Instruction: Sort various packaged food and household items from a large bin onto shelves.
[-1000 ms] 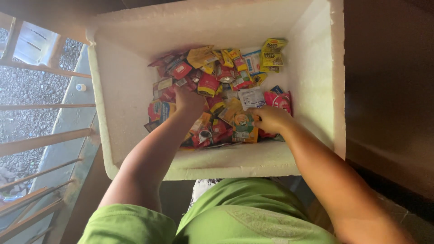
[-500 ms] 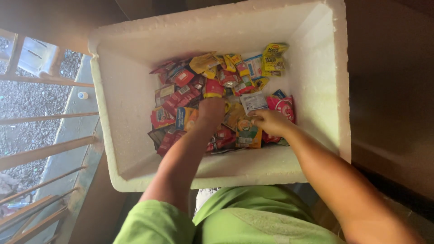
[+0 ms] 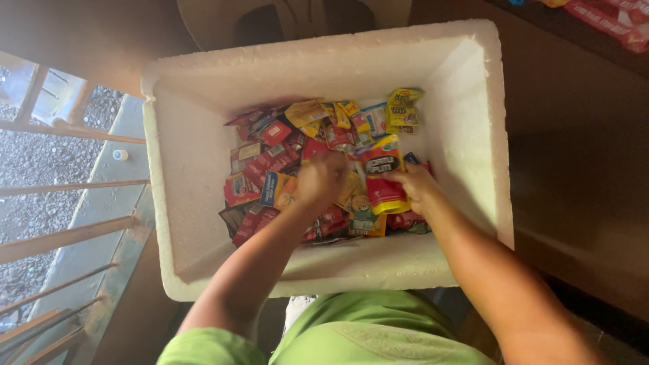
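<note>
Since half a second ago the left hand has drawn back toward the pile's middle, blurred, so whether its fingers are curled or spread cannot be told; it rests on the red and orange sachets. Just right of it, the right hand now pinches a raised red-and-yellow packet inside the white foam box. Beyond those fingers lie yellow packets.

The person is wearing a bright green short-sleeved shirt, showing along the lower edge of the frame, leaving both forearms bare, with nothing worn on the wrists or fingers.
</note>
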